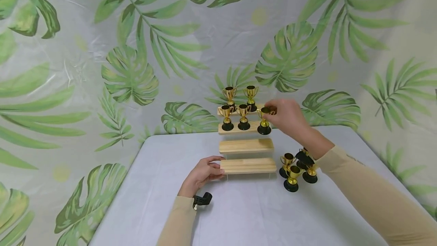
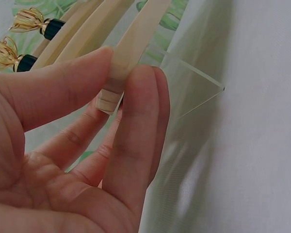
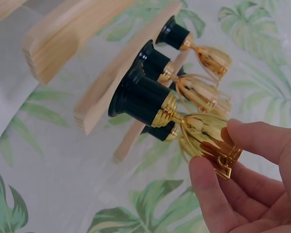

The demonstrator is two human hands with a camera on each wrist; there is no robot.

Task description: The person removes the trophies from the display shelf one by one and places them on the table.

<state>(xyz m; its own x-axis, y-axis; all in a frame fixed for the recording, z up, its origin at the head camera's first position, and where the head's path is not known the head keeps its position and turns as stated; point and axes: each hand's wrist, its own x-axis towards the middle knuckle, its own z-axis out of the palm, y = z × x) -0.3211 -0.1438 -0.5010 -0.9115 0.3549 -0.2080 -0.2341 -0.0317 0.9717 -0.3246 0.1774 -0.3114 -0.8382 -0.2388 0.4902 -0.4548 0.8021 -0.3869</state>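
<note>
- The gold trophy [image 1: 264,121] in hand stood with its long axis near vertical, black base down and cup mouth up.
- It was at the right end of the second board from the top [image 1: 252,127], its base at the front edge; whether the base rested on the wood or hung just clear of it could not be told.
- The right hand [image 1: 286,116] pinched the trophy by the rim and the right-side handle, thumb and fingertips drawn close on the cup, the other fingers bent behind.
- That hand came in from the right, its forearm slanting up from the lower right of the head view.
- The left hand [image 1: 203,171] gripped the left end of the lowest board [image 1: 247,166], thumb on one face and fingers on the opposite one, the gap between them no wider than the wood; its forearm rose from the bottom of the view.
- Two upright trophies [image 1: 243,117] stood left of the held one on the same board, in a row with it.
- Two more trophies [image 1: 250,97] stood upright on the top board [image 1: 223,111].
- Right of the stand, a cluster of trophies [image 1: 293,177] stood close together on the white table [image 1: 170,162], the nearest ones upright.
</note>
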